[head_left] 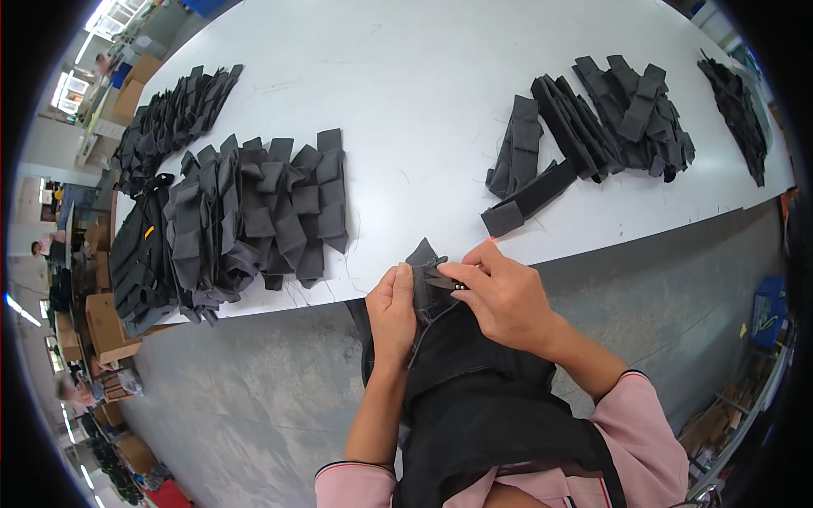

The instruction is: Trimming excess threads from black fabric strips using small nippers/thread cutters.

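Dark woven fabric, limp and light, makes up the garment piece (461, 372) that hangs from the table edge down toward the person's lap. Its upper corner (421, 254) is pulled up just over the rim of the white table (423, 102). The left hand (391, 311) pinches the cloth closed between thumb and fingers, just below that corner. The right hand (501, 296) is closed around a small pair of thread snips (442, 281), whose tips rest against the fabric between the two hands; the blades look nearly shut, though the view is too small to be sure.

Such cloth likely folds and slides easily, so a hold close to the seam or the corner keeps it taut; it should not be fragile, but loose threads could snag.

Room is generous: bare tabletop lies straight ahead of the hands. A grey stack of folded pieces (254, 212) sits to the left, near the table edge, and black strap bundles (593, 118) lie well apart on the right. Below the edge is open grey floor (246, 406).
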{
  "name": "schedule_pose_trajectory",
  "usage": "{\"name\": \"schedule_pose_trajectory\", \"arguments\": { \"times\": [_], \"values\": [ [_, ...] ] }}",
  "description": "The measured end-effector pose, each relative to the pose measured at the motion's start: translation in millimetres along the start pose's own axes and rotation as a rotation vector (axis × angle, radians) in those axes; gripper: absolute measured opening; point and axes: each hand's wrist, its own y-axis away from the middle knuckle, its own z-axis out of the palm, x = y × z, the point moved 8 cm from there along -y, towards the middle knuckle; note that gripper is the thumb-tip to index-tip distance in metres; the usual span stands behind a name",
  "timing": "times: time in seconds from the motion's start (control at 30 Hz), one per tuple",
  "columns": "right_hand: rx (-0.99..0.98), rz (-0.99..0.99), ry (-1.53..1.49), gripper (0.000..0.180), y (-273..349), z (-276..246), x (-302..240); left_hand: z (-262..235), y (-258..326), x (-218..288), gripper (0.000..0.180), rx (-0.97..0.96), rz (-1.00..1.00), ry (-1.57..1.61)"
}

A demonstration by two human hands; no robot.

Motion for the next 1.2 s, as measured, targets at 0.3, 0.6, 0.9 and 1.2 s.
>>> {"name": "schedule_pose_trajectory", "arguments": {
  "times": [0.3, 0.6, 0.9, 1.2],
  "values": [
    [0.09, -0.037, 0.043, 0.034, 7, 3, -5, 0, 4, 2, 0.033, 0.02, 0.057, -0.065],
    [0.084, 0.093, -0.177, 0.027, 8, 4, 8, -6, 1, -4, 0.035, -0.006, 0.035, -0.094],
    [-0.113, 0.067, -0.283, 0.023, -7, 2, 12, -11, 3, -31, 0.031, -0.205, -0.396, 0.185],
    [-0.416, -0.2, -0.036, 0.017, -15, 12, -12, -12, 6, -37, 0.031, -0.251, -0.397, 0.175]
  ]
}}
